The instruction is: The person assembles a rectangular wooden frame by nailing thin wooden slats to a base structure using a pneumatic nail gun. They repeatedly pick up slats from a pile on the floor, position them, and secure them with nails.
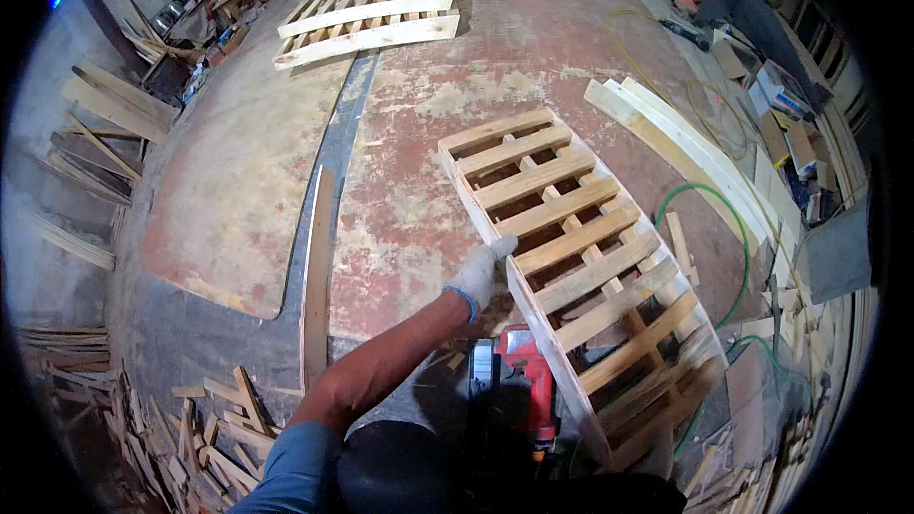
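Just pallet [571, 257] under left hand [481, 271]

The wooden pallet [581, 276] is of pale, unfinished slats nailed across long stringers, with open gaps between slats. It stands tilted, its near long edge raised, and extends away to the right of the gloved left hand [481, 271], which rests on that edge near its far end.
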A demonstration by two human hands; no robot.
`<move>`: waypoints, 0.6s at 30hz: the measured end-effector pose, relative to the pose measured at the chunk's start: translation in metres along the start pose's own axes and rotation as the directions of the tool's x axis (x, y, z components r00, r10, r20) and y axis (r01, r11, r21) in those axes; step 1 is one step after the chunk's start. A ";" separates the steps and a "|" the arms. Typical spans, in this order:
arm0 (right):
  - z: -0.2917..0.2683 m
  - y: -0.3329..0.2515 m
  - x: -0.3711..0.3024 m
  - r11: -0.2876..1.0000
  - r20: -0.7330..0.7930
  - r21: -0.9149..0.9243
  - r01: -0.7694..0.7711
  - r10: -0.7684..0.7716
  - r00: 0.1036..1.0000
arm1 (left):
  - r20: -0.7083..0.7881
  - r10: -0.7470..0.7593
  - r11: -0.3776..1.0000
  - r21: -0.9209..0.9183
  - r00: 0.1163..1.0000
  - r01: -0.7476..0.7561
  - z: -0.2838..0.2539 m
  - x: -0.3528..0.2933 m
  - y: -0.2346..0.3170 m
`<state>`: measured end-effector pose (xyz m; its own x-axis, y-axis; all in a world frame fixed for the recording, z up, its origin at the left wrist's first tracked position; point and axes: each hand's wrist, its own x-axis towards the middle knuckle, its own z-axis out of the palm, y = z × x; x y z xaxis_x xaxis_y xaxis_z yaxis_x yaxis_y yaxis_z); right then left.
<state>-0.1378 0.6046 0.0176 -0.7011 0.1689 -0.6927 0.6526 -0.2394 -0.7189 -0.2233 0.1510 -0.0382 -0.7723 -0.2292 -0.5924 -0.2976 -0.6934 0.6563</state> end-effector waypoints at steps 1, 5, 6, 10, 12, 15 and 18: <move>0.007 -0.001 0.004 1.000 -0.004 -0.004 0.006 -0.006 1.000 | 0.030 0.019 1.000 0.001 0.999 -0.019 0.002 0.004 -0.002; 0.040 -0.005 0.020 0.999 0.039 -0.045 0.028 -0.026 0.999 | -0.127 0.154 0.969 0.212 0.980 -0.125 0.018 -0.011 0.000; 0.043 -0.009 0.024 0.998 0.045 -0.052 0.039 -0.037 0.998 | -0.156 0.020 1.000 -0.019 0.988 -0.023 0.035 -0.031 -0.001; 0.056 -0.008 0.035 0.994 0.052 -0.086 0.064 -0.060 0.997 | -0.105 0.041 0.999 0.010 0.994 -0.040 0.027 -0.098 -0.019; 0.063 -0.012 0.037 0.990 0.057 -0.106 0.095 -0.090 0.994 | -0.067 0.051 0.998 -0.038 0.996 -0.054 0.004 -0.109 -0.049; 0.068 -0.013 0.045 0.985 0.068 -0.118 0.129 -0.122 0.990 | -0.080 0.051 0.987 -0.147 0.996 -0.062 0.000 -0.138 -0.049; 0.093 -0.023 0.051 0.966 0.110 -0.156 0.206 -0.190 0.976 | -0.201 0.027 0.973 -0.219 0.979 -0.072 -0.028 -0.145 -0.050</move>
<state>-0.2154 0.5304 0.0043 -0.8395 0.1050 -0.5331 0.5312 -0.0475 -0.8459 -0.0805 0.1996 0.0022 -0.6517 -0.3802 -0.6563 -0.1115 -0.8079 0.5787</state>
